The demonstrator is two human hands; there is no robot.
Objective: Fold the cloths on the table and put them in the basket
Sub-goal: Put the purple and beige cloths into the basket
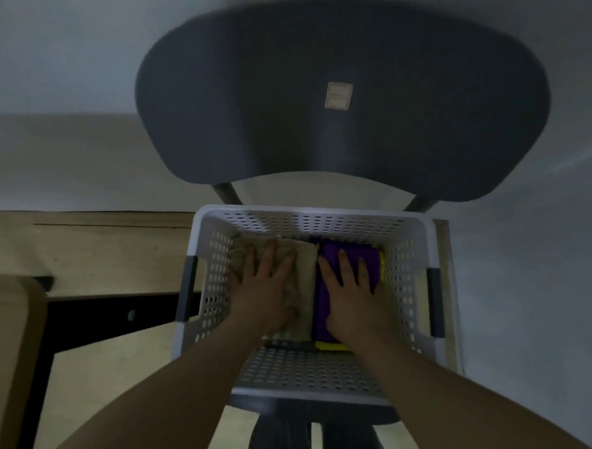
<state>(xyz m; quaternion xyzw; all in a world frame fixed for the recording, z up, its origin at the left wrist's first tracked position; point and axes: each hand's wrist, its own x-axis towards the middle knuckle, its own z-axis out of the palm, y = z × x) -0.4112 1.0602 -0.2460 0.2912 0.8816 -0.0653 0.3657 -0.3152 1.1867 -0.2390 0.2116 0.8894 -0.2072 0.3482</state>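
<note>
Grey wall (pixel 55 48), chair (pixel 247 106) w/ basket (pixel 312 367); left hand (pixel 267 287) flat on beige cloth (pixel 307 268), right hand (pixel 353 297) flat on purple cloth (pixel 328 250).

dim, bluish cast | soft motion blur | wide-angle bending at edges

One white perforated plastic basket (pixel 312 364) with two dark grey handles (pixel 186 288). Three cloths in it: one beige towel (pixel 306 275), one purple cloth (pixel 352 248) and one yellow cloth (pixel 332 346). Two bare hands, one left hand (pixel 267 294) and one right hand (pixel 353 297). One dark grey plastic chair (pixel 247 106) bearing one pale sticker (pixel 339 95). One pale wooden surface (pixel 5 325).
</note>
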